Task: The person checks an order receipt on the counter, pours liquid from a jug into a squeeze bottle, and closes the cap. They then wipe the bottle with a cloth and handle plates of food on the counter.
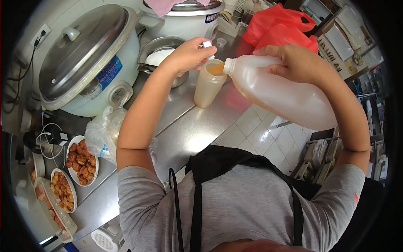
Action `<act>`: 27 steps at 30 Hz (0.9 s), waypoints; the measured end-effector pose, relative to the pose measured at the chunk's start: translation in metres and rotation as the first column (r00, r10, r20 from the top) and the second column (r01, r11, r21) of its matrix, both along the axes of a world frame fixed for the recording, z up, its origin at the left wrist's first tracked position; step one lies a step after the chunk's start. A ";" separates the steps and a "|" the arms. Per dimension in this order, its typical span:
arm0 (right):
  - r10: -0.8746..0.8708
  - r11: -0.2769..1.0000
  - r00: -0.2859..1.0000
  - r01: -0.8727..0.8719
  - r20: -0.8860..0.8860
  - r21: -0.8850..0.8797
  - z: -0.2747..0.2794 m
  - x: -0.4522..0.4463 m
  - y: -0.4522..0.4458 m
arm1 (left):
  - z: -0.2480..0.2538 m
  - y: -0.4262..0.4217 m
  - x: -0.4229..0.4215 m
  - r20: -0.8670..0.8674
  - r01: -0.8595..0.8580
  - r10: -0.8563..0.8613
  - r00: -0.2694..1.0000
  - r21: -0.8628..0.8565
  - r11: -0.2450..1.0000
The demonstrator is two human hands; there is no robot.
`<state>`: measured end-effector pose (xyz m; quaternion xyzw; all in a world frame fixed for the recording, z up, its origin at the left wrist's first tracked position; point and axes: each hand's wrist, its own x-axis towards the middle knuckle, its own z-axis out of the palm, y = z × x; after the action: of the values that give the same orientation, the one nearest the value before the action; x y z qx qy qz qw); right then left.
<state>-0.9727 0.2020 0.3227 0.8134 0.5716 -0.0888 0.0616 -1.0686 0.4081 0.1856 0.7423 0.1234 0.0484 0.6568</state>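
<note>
My right hand [294,63] grips a large translucent plastic jug [277,94], tilted with its mouth to the left. Orange-brown liquid [217,69] runs from its neck into an upright, open squeeze bottle [208,88]. That bottle is cloudy and stands on the steel counter near its edge. Just above and left of the bottle's rim, my left hand [189,56] is closed on a small white cap [208,49]. The jug's handle side is partly hidden behind my right fingers.
A large rice cooker [90,59] stands at the left, with another cooker [184,21] behind. A metal bowl [145,53] sits by my left forearm. Red plastic bags [277,27] lie behind the jug. Plates of fried pieces [82,163] and a plastic bag [105,130] are at left.
</note>
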 end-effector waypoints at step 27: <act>0.011 0.998 0.991 -0.003 0.132 -0.058 0.010 -0.011 0.008 | -0.003 -0.003 0.000 0.018 -0.008 0.009 1.000 -0.057 0.998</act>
<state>-0.9840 0.2096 0.3328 0.8133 0.5664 -0.0506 0.1230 -1.0685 0.4053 0.1830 0.7224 0.1219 0.0546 0.6784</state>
